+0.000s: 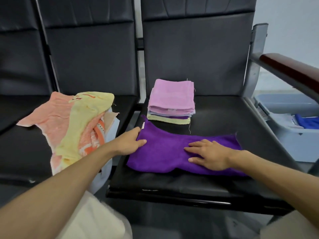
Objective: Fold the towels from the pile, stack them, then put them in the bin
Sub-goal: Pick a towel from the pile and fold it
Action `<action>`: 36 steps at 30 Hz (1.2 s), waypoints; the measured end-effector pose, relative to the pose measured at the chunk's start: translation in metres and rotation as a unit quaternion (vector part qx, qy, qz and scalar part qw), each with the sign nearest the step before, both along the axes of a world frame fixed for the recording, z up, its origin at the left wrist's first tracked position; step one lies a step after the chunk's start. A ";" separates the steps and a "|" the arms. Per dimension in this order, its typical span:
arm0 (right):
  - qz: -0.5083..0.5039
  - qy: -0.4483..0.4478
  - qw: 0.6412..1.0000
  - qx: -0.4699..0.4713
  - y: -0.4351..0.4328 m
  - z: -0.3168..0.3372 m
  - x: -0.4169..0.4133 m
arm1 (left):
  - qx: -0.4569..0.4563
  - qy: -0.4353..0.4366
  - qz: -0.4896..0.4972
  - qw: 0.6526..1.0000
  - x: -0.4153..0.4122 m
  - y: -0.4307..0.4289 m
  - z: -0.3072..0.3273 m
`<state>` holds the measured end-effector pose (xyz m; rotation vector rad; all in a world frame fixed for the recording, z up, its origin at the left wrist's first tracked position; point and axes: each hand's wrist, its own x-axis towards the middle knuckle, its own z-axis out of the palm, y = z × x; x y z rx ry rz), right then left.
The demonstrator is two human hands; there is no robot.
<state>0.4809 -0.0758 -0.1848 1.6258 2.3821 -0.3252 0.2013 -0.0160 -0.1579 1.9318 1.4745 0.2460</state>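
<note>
Left hand [131, 143] pinches the left edge of the purple towel [164, 152], thumb on top and fingers curled at the hem. The right hand [209, 156] lies flat on the same towel, fingers straight and spread, pressing it to the black seat [233, 118] and gripping nothing.

On the neighbouring seat to the left, the pile of unfolded towels [72, 125] holds several rumpled pieces: a peach one, a pale yellow one, an orange-striped one and some light blue cloth underneath. In front of the person, the purple towel lies as a long band across the seat's near half. Whether it is already doubled over once cannot be told. Just behind it stands the stack of folded towels [171, 100], pink on top, then lilac and purple layers, with pale yellow at the bottom. Far right, beside the seat and lower, the grey bin [284, 109] stands open with some blue cloth [307, 122] inside. The stack has not gone into it.

By this showing the work is somewhere near the middle: several towels are folded, one is in hand, more wait, and the binning is not yet done.

The towel's left end sits in the pinch, its middle lies under the flat palm, and its right end runs free past the right wrist.
</note>
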 end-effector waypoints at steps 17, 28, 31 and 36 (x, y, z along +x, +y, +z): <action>-0.202 0.075 0.972 0.091 -0.013 0.056 0.119 | -0.063 -0.302 0.114 0.944 0.159 -0.038 0.025; -0.228 0.064 0.971 0.033 -0.031 0.050 0.130 | -0.130 -0.128 -0.031 0.983 0.250 -0.063 -0.014; -0.242 0.059 0.969 0.001 -0.033 0.044 0.114 | -0.129 -0.141 -0.048 0.980 0.240 -0.064 -0.007; -0.308 0.055 0.949 -0.025 -0.038 0.043 0.092 | 0.057 -0.028 -0.028 0.998 0.172 -0.040 0.004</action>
